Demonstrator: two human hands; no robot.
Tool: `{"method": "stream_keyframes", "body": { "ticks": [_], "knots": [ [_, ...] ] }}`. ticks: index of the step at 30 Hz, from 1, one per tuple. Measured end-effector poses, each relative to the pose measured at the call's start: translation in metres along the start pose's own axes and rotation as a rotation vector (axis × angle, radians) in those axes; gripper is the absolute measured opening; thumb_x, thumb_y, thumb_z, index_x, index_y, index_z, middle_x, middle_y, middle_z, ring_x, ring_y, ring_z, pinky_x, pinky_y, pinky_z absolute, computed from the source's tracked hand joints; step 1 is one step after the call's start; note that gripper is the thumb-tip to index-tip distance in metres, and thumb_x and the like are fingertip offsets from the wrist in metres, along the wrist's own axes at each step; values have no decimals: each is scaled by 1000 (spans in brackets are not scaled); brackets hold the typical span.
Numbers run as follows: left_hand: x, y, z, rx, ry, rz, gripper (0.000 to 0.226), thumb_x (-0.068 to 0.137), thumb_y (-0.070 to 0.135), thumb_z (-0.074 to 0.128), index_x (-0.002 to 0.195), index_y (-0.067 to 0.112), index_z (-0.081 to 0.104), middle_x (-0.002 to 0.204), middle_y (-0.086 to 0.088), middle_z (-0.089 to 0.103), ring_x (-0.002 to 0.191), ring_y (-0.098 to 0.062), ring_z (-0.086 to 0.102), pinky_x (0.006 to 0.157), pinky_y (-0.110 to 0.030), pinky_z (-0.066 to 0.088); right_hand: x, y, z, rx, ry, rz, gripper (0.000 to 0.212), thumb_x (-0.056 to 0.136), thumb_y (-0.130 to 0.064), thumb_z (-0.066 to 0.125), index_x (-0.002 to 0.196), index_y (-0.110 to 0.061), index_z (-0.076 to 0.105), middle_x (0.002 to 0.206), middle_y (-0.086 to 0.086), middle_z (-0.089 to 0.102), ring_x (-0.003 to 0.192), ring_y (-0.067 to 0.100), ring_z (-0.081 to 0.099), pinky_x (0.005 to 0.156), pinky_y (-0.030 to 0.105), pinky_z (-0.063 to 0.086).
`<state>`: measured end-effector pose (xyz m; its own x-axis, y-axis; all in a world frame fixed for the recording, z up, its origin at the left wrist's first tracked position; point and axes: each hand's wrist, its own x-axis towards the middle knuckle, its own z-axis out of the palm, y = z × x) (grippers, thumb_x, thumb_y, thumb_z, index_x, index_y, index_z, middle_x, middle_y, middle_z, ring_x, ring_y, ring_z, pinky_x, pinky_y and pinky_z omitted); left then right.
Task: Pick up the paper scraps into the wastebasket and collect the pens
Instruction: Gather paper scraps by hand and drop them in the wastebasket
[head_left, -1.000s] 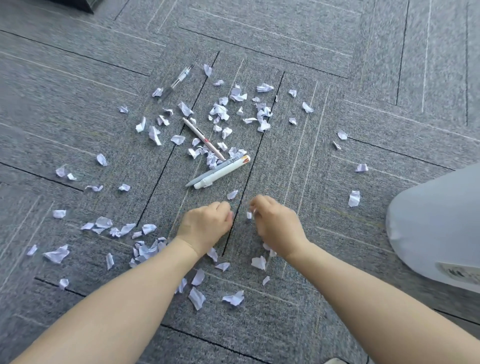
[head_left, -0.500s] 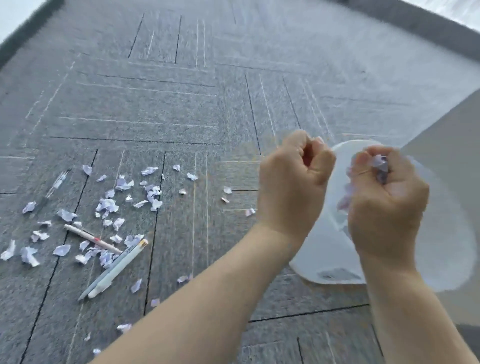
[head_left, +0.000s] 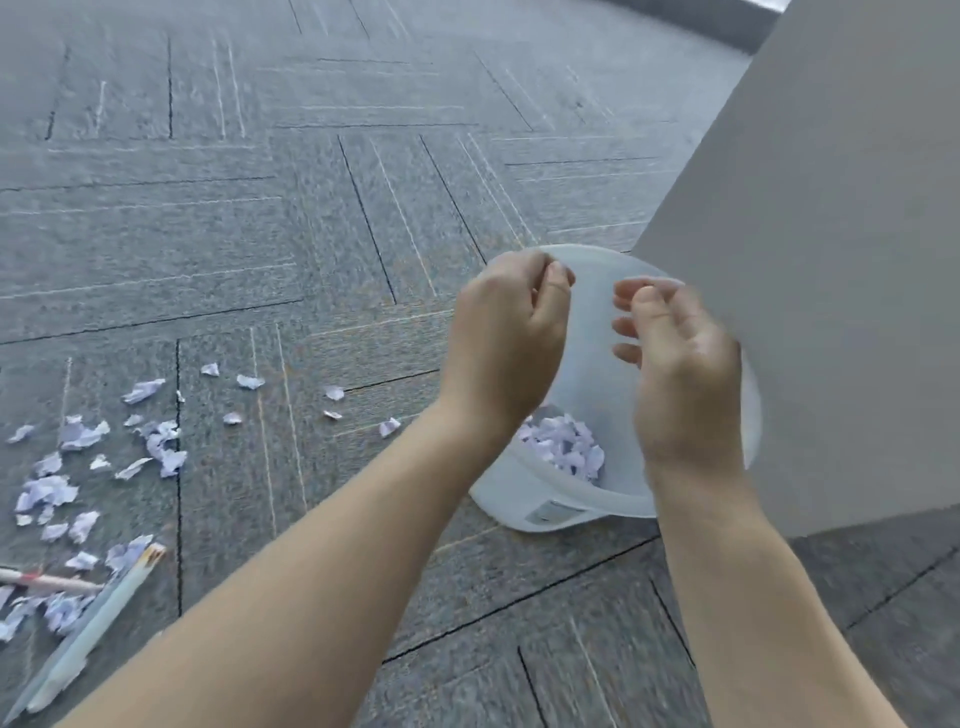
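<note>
A translucent white wastebasket (head_left: 582, 501) stands on the grey carpet, with a heap of pale paper scraps (head_left: 563, 447) at its bottom. My left hand (head_left: 506, 343) hovers over its rim, fingers loosely curled with nothing visible in them. My right hand (head_left: 675, 364) is over the basket too, fingers spread apart and empty. Several more scraps (head_left: 156, 441) lie scattered on the floor to the left. Two white pens (head_left: 91, 629) lie side by side at the lower left, and a thinner pen with red marks (head_left: 49, 581) lies beside them.
A large grey panel or furniture side (head_left: 831, 260) rises directly right of and behind the wastebasket. Carpet tiles (head_left: 311, 208) stretch ahead and to the left. Stray scraps (head_left: 335, 393) lie between the main litter and the basket.
Both hands rose from the floor with scraps, moved right over the wastebasket, and the fingers have loosened; the scraps seen in my right hand half a second ago are gone from it.
</note>
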<state>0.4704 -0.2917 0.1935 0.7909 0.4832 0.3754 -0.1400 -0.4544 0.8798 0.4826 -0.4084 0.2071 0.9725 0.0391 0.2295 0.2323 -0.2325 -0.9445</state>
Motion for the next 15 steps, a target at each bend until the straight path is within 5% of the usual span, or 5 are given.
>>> {"method": "stream_keyframes", "body": {
  "ticks": [2, 8, 15],
  "knots": [
    [-12, -18, -30, -40, 133, -12, 25, 95, 20, 44, 84, 11, 66, 78, -1, 66, 76, -18, 62, 70, -38, 49, -18, -16, 28, 115, -121, -100, 20, 96, -19, 49, 92, -19, 68, 82, -9, 69, 82, 16, 66, 76, 31, 53],
    [-91, -111, -121, 165, 342, -224, 24, 96, 20, 40, 78, 31, 52, 72, 14, 55, 67, -3, 51, 60, -25, 40, -95, 9, 135, 139, -565, -159, 15, 93, -17, 53, 92, -13, 68, 84, 2, 69, 79, 22, 66, 72, 46, 54],
    [-271, -198, -251, 625, 484, -593, 32, 90, 27, 36, 95, 15, 65, 100, 1, 62, 97, -17, 50, 85, -34, 40, -238, 91, 227, -128, -1406, -485, 28, 94, -19, 53, 119, -17, 65, 115, -2, 67, 108, 18, 60, 87, 39, 50]
  ]
}}
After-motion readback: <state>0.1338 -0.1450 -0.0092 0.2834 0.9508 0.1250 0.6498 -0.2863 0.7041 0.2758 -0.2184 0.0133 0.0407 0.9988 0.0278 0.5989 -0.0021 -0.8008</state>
